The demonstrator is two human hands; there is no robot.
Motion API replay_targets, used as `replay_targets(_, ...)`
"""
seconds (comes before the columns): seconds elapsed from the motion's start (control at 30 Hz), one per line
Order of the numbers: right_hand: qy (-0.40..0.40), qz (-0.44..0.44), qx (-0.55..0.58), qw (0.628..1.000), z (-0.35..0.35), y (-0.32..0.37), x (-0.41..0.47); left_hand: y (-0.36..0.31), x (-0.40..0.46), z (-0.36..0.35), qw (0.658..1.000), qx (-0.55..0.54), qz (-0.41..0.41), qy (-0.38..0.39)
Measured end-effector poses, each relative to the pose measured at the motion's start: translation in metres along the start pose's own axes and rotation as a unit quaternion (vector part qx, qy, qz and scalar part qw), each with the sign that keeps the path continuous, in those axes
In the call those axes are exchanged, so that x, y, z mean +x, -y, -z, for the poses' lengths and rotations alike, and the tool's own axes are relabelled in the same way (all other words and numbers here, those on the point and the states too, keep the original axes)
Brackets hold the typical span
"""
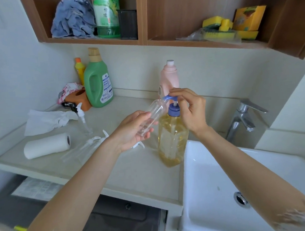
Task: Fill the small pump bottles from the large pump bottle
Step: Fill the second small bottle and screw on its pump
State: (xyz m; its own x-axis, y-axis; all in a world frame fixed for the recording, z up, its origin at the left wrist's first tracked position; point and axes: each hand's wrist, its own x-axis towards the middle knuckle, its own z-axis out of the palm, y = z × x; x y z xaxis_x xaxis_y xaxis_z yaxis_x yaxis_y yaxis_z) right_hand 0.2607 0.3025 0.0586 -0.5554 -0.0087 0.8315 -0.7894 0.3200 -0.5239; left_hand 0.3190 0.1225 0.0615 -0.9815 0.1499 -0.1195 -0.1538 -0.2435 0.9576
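The large pump bottle (pixel 172 139) holds yellow liquid and stands on the counter beside the sink, with a blue pump head (pixel 172 103). My left hand (pixel 133 132) holds a small clear bottle (pixel 152 115) tilted, its open mouth against the blue spout. My right hand (pixel 190 109) rests its fingers on top of the pump head. Another small bottle with a white pump (pixel 83 119) stands to the left. Two more clear bottles (pixel 82 149) lie on the counter, and loose white pump tops (pixel 138 145) lie beside them.
A paper towel roll (pixel 47 145) and crumpled tissue (pixel 47 120) lie at the left. A green jug (pixel 98 83), a yellow bottle (pixel 79 69) and a pink bottle (pixel 169 77) stand at the back wall. A white sink (pixel 214 191) and tap (pixel 243 117) are at the right.
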Motion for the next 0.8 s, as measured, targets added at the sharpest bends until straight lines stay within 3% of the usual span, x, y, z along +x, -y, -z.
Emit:
replay_targets(0.33,-0.024,-0.012,0.013,1.000,-0.014,-0.006,-0.017,0.009,0.006,0.002,0.999,0.005,0.036,-0.013)
replay_targets(0.63,0.035,-0.012,0.010,0.999,0.004,0.005,0.003,0.002,-0.002,-0.006,1.000,0.005,0.029,0.004)
replay_targets(0.8,0.001,-0.009,0.002,1.000,-0.001,0.004,-0.001,0.004,-0.001,-0.006,1.000,-0.002,0.031,0.005)
